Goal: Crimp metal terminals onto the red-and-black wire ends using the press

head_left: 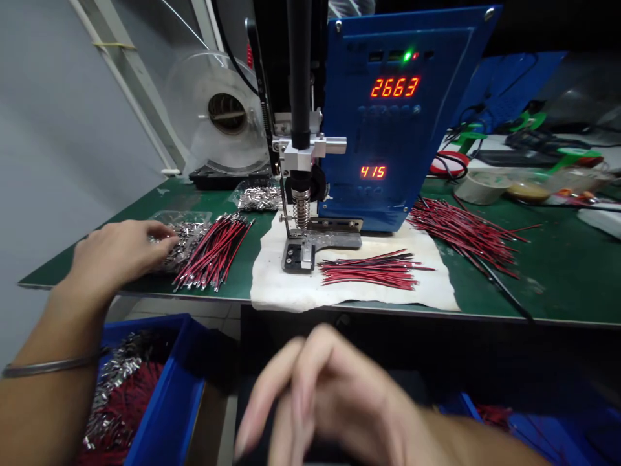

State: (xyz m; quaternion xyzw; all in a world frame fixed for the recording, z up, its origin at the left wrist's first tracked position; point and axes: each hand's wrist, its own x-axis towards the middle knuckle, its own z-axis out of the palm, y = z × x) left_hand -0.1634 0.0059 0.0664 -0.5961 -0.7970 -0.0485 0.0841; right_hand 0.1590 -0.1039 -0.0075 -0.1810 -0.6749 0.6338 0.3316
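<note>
My left hand (123, 249) reaches into a clear tray of small metal parts (187, 236) at the left; its thumb and fingertips come together over the parts, and anything between them is too small to tell. Right beside that tray lies a bundle of red and black wires (213, 252). My right hand (330, 395) is in front of the table edge, blurred, fingers bent, and what it holds, if anything, cannot be made out. Behind it a soldering machine (301, 200) stands over a small metal fixture (305, 255). More red and black wires (371, 272) lie on the white sheet.
A blue control box (383, 129) shows 2663 and 415. Another wire pile (466, 236) lies to its right, near a tape roll (482, 186). A second bag of metal parts (259, 196) is behind. Below the green table (557, 285), a blue bin (169, 401) holds wired parts.
</note>
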